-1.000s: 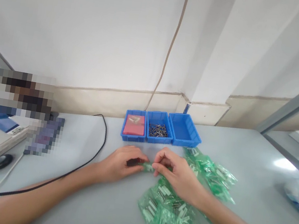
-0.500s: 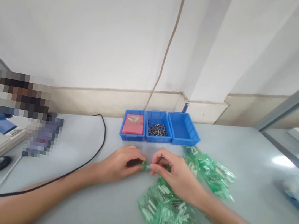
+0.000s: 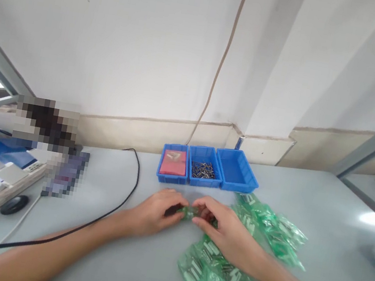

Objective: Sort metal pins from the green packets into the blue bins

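Note:
Between both hands is a small green plastic bag (image 3: 189, 213), mostly covered by the fingers. My left hand (image 3: 157, 210) pinches its left side between thumb and fingers. On the opposite side, my right hand (image 3: 228, 227) has its thumb and fingertips closed on the bag. Beneath and beside the right forearm lies a pile of green bags (image 3: 212, 278) with white and metallic slim pieces inside. More green bags (image 3: 273, 228) spread out behind that forearm.
Against the wall side stand a blue bin with pink sheets (image 3: 174, 162), a blue bin of metal screws (image 3: 204, 170) and a third blue bin (image 3: 236, 168). A black cable (image 3: 101, 215) crosses over my left forearm. At left lie a power strip (image 3: 0, 192) and a black mouse-like object (image 3: 14, 204).
The camera view has shifted, so the scene sits further right and lower. My right fingers have opened slightly and moved along the small green bag, more of which shows between the hands.

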`<state>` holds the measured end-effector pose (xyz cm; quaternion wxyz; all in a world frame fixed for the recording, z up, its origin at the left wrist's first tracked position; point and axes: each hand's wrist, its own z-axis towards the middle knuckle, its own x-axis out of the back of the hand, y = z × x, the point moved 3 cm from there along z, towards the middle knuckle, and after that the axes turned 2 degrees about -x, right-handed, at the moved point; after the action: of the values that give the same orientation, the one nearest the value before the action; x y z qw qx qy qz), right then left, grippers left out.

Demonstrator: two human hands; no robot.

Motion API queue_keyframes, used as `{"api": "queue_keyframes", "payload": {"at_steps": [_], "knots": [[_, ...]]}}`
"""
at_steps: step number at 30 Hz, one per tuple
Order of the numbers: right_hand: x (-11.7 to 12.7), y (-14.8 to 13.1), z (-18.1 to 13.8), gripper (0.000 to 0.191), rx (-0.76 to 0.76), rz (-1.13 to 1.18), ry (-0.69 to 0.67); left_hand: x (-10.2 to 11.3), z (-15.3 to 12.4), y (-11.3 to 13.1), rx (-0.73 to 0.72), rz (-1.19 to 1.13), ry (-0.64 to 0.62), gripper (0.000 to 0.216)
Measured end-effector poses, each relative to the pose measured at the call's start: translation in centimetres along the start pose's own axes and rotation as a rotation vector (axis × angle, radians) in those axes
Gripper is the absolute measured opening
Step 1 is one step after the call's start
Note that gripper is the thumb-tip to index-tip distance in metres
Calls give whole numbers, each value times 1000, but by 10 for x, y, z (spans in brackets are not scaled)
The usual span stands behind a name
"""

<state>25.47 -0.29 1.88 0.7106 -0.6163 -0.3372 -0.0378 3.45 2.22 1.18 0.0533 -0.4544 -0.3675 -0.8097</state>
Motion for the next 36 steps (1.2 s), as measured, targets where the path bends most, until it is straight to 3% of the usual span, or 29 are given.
{"api": "queue_keyframes", "payload": {"at_steps": [7,10,18,21,24,29,36], "knots": [[2,-2,0,6,41,-74,21,-3,-3,-5,-3,-26,35,15],[3,-3,0,10,35,-82,29,-3,-3,-5,16,-16,34,16],[6,4,3,17,-38,119,114,4,-2,-2,84,-142,138,29],[6,8,7,16,-51,243,136,6,-3,0,18,-123,185,45],[5,8,9,14,-30,289,120,5,-3,2,-56,-74,131,40],[3,6,4,14,-1,208,94,6,-1,1,-50,-14,162,12],[3,1,-1,11,24,21,113,4,1,-3,30,-5,162,31]]}}
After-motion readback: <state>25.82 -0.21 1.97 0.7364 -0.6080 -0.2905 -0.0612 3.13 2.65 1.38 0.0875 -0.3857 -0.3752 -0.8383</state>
